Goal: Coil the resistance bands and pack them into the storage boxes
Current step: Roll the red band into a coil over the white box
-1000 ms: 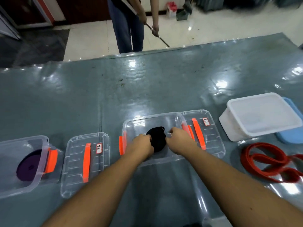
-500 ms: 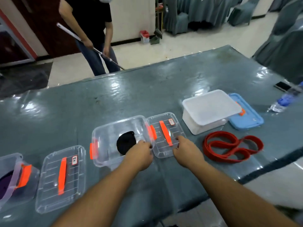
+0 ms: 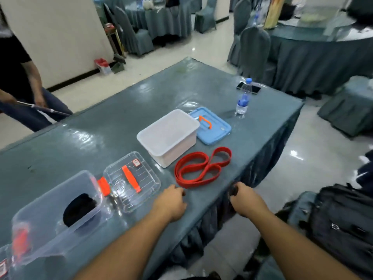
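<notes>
**Two bare hands near a loose red band on a long counter**

A head-worn camera looks down along a counter covered in grey-blue cloth. At 6 o'clock both forearms reach forward. The left hand lies over the counter's near edge with fingers loosely curled, holding nothing. The right hand is past the edge, fingers curled around something small and dark; what it is cannot be made out.

Just beyond the left hand, toward 12 o'clock, a red band lies uncoiled in loose loops on the counter. At 8 o'clock a clear box holds a coiled black band; its clear lid, with an orange handle, lies just beside it at 9 o'clock. Beyond the red band stands a white box, open, with a blue lid touching its far side. A water bottle stands at 1 o'clock. A second person stands at 10 o'clock.
</notes>
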Motion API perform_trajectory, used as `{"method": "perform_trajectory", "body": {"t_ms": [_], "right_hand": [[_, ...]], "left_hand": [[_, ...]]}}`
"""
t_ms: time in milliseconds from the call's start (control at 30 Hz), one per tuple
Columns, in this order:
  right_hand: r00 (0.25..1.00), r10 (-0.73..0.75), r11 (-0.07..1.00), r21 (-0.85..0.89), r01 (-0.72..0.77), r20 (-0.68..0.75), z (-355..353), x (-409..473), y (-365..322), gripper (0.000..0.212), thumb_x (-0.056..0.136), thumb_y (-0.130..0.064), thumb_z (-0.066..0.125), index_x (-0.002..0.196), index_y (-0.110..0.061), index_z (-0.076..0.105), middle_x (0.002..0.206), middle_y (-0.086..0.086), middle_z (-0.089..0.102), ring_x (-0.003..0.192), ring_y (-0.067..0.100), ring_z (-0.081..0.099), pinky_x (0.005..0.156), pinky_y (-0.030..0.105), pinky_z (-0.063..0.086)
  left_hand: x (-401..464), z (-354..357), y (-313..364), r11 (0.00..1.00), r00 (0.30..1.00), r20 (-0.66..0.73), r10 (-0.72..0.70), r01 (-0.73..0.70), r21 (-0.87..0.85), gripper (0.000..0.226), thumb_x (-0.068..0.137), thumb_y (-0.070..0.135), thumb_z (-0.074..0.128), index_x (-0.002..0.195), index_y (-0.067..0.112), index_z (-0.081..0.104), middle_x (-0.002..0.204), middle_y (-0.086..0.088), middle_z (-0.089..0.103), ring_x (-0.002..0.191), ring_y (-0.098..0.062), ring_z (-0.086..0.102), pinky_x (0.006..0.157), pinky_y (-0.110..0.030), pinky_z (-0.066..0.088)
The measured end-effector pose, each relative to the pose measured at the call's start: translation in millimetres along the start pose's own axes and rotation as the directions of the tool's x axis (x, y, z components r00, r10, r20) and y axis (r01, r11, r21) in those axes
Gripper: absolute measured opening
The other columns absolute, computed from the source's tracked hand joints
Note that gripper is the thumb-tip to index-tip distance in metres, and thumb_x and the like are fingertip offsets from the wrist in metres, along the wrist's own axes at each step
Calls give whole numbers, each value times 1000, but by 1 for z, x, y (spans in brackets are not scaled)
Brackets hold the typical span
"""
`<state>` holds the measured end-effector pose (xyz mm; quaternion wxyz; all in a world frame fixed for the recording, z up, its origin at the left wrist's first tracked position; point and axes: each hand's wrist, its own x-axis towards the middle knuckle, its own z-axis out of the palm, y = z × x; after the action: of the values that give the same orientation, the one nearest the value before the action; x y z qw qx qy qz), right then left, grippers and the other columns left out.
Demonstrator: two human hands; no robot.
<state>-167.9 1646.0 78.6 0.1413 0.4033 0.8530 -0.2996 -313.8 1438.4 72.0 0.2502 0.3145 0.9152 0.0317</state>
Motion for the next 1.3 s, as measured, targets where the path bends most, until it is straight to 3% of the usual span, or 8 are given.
{"method": "perform_trajectory", "body": {"t_ms": [167,367,500,633,867,967,1100,1300], "right_hand": [[997,63,998,29,-62,-47,-22,14,33,32,94,-30,54,125,-19,53,98,1,56,87,25,56,73,36,51],[996,75,997,22,-74,-39,-35,51,36,30,94,-29,54,122,-21,54,93,-3,55,86,22,56,72,35,50],[998,64,998,10,-64,-26,-49,94,22,29,93,-31,53,121,-22,54,108,2,65,89,24,55,77,35,49],[997,67,998,-8,-67,24,-61,140,2,49,92,-33,53,139,-22,52,132,5,64,115,27,62,93,35,53],[992,43,992,-122,-28,122,-64,197,-19,52,91,-27,55,142,-21,50,128,6,67,116,28,63,93,38,54],[986,-18,981,-186,49,165,-62,219,-24,43,88,-27,54,131,-20,57,118,8,70,109,30,66,89,40,55],[957,-131,945,-259,199,259,-59,249,-39,39,90,-26,60,127,-16,59,125,10,68,116,32,62,92,37,51],[778,-335,776,-312,547,531,-42,270,-56,21,86,-21,63,105,-14,66,109,9,72,105,29,66,85,35,50]], "left_hand": [[38,-6,44,997,996,32,78,-79,17,42,90,32,55,131,23,60,133,-6,53,124,-30,58,106,-42,48],[86,-11,77,992,990,68,122,-124,36,43,90,35,55,131,23,59,131,-4,53,122,-32,58,103,-46,50],[131,-21,77,991,987,87,133,-135,8,41,87,40,54,125,25,62,128,-4,54,120,-32,59,101,-49,51],[177,-33,66,993,990,86,112,-110,-30,36,89,42,56,120,24,63,130,-5,56,118,-34,59,101,-48,50],[214,-30,61,994,982,166,91,-80,-73,33,89,36,56,119,22,61,130,-6,55,118,-35,57,99,-49,50],[219,-24,59,993,979,192,69,-49,-106,38,90,35,57,126,23,60,133,-5,53,122,-34,55,101,-49,50],[218,-11,52,986,975,220,2,34,-162,43,90,34,58,133,28,58,136,-2,52,127,-30,53,106,-49,47],[209,0,47,939,976,143,-167,202,-279,41,84,34,54,123,29,63,129,-3,59,123,-28,58,107,-42,47]]}}
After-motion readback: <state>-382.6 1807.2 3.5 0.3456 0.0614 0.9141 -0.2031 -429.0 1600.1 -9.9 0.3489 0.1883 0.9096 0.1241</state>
